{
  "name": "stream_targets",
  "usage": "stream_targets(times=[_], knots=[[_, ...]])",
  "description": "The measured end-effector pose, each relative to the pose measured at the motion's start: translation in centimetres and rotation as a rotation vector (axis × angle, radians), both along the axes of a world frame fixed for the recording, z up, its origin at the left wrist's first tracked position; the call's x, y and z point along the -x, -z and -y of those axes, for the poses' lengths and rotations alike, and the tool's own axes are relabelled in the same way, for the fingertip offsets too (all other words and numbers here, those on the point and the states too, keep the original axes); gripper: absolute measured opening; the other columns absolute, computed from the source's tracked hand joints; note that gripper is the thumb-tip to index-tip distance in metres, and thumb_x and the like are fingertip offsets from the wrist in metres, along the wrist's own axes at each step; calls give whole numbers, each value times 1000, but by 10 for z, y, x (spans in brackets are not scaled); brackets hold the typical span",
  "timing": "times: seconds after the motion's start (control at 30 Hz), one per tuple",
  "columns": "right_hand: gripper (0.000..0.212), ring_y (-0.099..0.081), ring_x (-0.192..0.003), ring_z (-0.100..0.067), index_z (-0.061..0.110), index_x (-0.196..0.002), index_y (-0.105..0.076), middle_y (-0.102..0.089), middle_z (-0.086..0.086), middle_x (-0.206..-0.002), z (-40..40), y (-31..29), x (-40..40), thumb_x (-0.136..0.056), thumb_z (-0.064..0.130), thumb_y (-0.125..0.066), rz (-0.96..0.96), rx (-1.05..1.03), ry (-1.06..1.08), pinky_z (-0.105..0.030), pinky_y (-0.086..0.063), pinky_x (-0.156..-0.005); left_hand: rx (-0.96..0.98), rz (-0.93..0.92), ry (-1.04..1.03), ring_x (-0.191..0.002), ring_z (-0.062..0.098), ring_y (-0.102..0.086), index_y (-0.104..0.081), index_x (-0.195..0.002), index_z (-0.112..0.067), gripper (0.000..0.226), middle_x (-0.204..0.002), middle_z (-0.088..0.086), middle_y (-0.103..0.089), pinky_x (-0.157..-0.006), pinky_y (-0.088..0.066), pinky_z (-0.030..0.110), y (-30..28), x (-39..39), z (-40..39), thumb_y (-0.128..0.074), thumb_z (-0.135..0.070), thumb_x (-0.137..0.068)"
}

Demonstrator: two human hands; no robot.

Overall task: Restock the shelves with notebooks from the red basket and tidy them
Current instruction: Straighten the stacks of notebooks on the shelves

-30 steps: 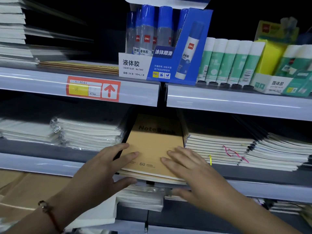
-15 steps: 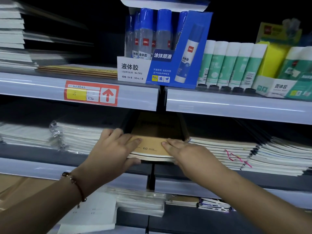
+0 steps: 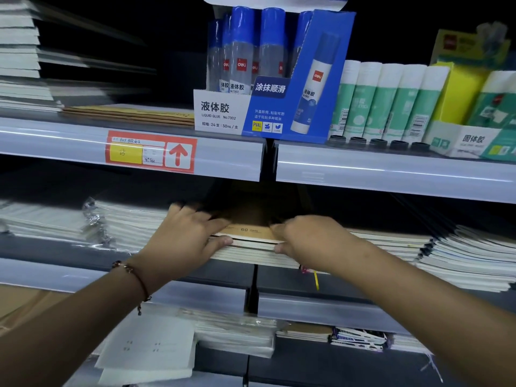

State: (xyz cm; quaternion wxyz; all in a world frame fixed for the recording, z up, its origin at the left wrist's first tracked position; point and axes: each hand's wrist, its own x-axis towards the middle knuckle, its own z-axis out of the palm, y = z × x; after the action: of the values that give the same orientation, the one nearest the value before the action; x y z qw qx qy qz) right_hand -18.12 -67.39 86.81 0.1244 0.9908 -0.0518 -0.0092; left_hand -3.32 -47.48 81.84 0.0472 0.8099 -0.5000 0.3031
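brown notebooks (image 3: 252, 233), a small stack, kraft cover on top with "60" printed near the front edge, lying flat on the middle shelf (image 3: 125, 251) at frame centre, mostly tucked back under the shelf above. gripped at the stack's 9 o'clock corner by the left hand (image 3: 184, 241): fingers laid over the cover, thumb curled under against the page edges. pinched at the 3 o'clock corner by the right hand (image 3: 307, 241), fingers on top, thumb pressed to the front edge below. bead bracelet (image 3: 134, 277) round the left wrist.

just at 9 o'clock of the stack, plastic-wrapped notebook packs (image 3: 122, 222), touching or nearly so. at 3 o'clock, more white-edged notebook piles (image 3: 460, 255), fanned slightly, with a yellow tag (image 3: 316, 280) hanging at the shelf front.

at 12 o'clock, on the upper shelf, blue liquid glue box (image 3: 268, 107) with blue-capped bottles standing upright; at 1 o'clock, green-and-white glue sticks (image 3: 391, 104) in a row. at 11 o'clock, red price label (image 3: 150, 150) with an up arrow on the shelf rail, thin brown notebooks (image 3: 134, 114) flat above it.

at 6 o'clock, lower shelf with wrapped packs (image 3: 237, 333) and white paper sheets (image 3: 148, 347) at 7 o'clock.
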Motion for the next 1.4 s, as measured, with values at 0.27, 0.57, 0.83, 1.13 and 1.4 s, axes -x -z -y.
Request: stream_targets(times=[0.27, 0.57, 0.83, 1.13, 1.4], knots=[[41, -57, -117, -22, 37, -135, -56, -59, 3, -129, 10, -8, 2, -94, 43, -59, 24, -251, 104, -38, -50, -94, 129, -191, 37, -105, 27, -66, -77, -111, -31, 38, -104, -6, -76, -77, -26, 31, -12, -3, 3, -73, -53, -81], [38, -61, -100, -27, 26, -121, -68, -68, 3, -107, 3, 33, 31, -84, 34, -74, 584, -99, -26, -37, -45, -85, 114, -104, -82, -89, 26, -63, -75, -103, -33, 57, -87, -4, -74, -76, -32, 37, 0, -1, 10, -50, -78, -78], [56, -64, -90, -27, 27, -107, -73, -69, 1, -98, 25, 48, 37, -57, 47, -91, 658, 108, 98, -37, -48, -82, 76, -134, -117, -95, 31, -62, -72, -110, -29, 51, -94, 3, -73, -80, -33, 39, -5, 8, 12, -64, -68, -78], [44, -57, -105, 11, 42, -124, -53, -60, 24, -116, -38, 87, 69, -94, 10, -63, 860, -1380, 301, -10, -46, -92, 164, 107, 123, -97, 32, -58, -59, -132, -15, 54, -110, 12, -62, -87, -42, 45, 35, 27, 28, -69, -38, -84], [75, -41, -114, 25, 36, -156, -22, -27, 24, -156, -53, 87, 61, -93, 33, -62, 689, -1208, 378, -16, -36, -105, 117, 105, 59, -84, 32, -59, -60, -125, -16, 68, -97, 9, -62, -74, -46, 42, 34, 19, 36, -88, -38, -67]])
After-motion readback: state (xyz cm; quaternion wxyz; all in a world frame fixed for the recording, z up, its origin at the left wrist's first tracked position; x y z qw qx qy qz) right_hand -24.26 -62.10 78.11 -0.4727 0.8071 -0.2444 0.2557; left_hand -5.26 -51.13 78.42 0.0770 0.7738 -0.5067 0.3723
